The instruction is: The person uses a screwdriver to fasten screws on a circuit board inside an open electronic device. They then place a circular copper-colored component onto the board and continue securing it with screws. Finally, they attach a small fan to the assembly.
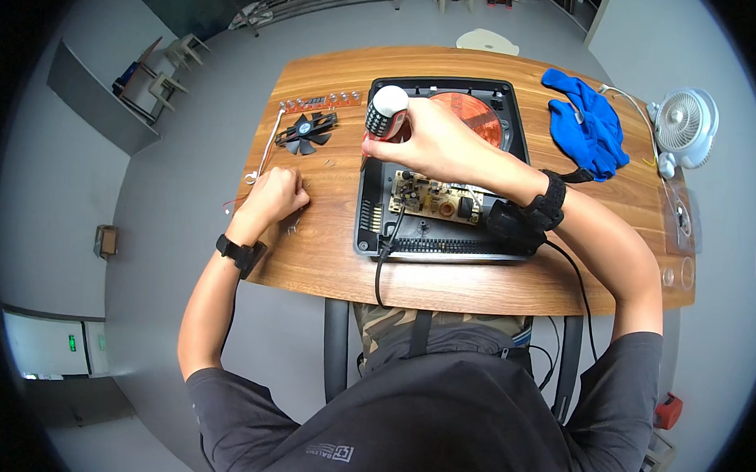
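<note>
Head view: the right hand is wrapped closed around a white-capped, black-and-red-handled screwdriver; the tool's long axis appears to stand steeply, capped end up, with the lower end running down beside the fingers toward the left rim of the open, squarish black plastic casing; whether its tip touches anything cannot be made out.

The casing lies below this grip and mostly to its right; inside it, the round copper-coloured coil sits to the right of the grip, and the tan rectangular circuit board sits on the person's side of it; the right hand is plainly the nearer one to all three.

The left hand rests on the brown wood-grain table, left of the grip and nearer the body, apart from the casing; its fingers are curled in, and I cannot tell whether they hold anything; small silvery metal pieces lie just beside it, and the black-bladed fan lies beyond it.
</note>
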The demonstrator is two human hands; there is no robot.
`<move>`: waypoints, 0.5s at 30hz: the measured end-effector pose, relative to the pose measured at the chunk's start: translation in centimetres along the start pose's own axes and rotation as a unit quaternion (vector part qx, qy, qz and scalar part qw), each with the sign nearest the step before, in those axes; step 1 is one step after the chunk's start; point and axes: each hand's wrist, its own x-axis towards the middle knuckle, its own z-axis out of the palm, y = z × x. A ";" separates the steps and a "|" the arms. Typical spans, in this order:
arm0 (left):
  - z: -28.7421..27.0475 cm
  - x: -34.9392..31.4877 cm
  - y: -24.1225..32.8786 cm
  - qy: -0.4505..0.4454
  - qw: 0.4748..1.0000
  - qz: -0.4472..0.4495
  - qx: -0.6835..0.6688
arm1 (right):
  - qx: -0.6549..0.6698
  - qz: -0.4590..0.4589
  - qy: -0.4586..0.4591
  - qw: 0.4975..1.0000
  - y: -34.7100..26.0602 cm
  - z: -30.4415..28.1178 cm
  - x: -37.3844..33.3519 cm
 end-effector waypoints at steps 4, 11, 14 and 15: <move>-1.8 0.6 1.5 0.058 0.997 -0.035 -0.036 | 0.020 -0.019 0.017 0.999 0.0 -1.0 -0.4; -4.7 0.4 7.9 0.050 0.983 0.108 -0.136 | 0.053 -0.024 0.044 0.997 -0.1 -2.0 -1.2; -3.9 0.1 10.1 0.022 0.975 0.153 -0.161 | 0.089 -0.046 0.050 0.994 0.4 -2.0 -1.8; -3.9 0.1 10.8 0.003 0.973 0.148 -0.176 | 0.101 -0.048 0.042 0.993 0.3 -2.2 -2.1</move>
